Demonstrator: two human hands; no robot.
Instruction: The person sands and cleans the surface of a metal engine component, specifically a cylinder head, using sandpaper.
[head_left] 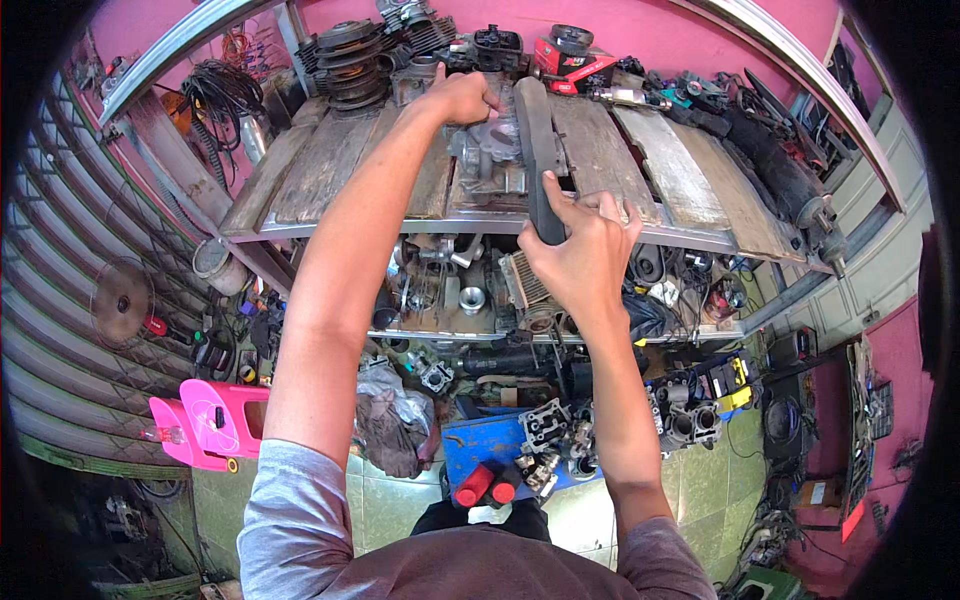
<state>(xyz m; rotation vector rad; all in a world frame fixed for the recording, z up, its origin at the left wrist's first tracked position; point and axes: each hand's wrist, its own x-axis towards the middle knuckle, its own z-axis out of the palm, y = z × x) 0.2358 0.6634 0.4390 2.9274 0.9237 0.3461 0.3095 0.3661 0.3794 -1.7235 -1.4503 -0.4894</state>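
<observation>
Holding bar (pixel 536 125) in half-closed right hand (pixel 586 238), at table's front edge (pixel 462 224).
Support evenly; cannot tell hold of half-curled left hand (pixel 463 98).

left arm (pixel 350 255) reached far forward, nearly straight; left hand (pixel 463 98) was partly curled, palm down. right hand (pixel 590 245) sat nearer the body, thumb (pixel 537 245) and index finger (pixel 557 196) parted, other fingers (pixel 612 208) bent.

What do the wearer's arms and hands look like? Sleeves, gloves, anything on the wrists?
Left hand and right hand are both bare: no gloves. No watch or band shows on either wrist. Forearms are uncovered. Sleeves are short: left sleeve light grey, right sleeve darker, greyish brown. No cables show on the arms.
</observation>
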